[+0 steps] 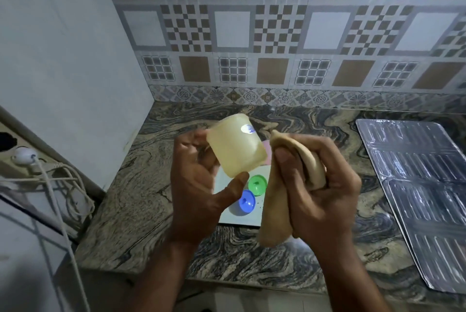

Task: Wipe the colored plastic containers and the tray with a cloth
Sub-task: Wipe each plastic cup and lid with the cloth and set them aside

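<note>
At frame centre a pale yellow container (237, 145) is pinched tilted in the left hand (199, 185), thumb at its lower edge, fingers behind. Just right of it, the right hand (317, 185) is fisted around a tan cloth (285, 198). Below lie the white tray (242, 216), a green lid (257, 185) and a blue lid (245, 202). The light pinch could let the container slip when rubbed.

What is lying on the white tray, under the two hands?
On the white tray lie a green lid and a blue lid, plus dark specks. A pink item shows behind the yellow container; hands cover the rest.
</note>
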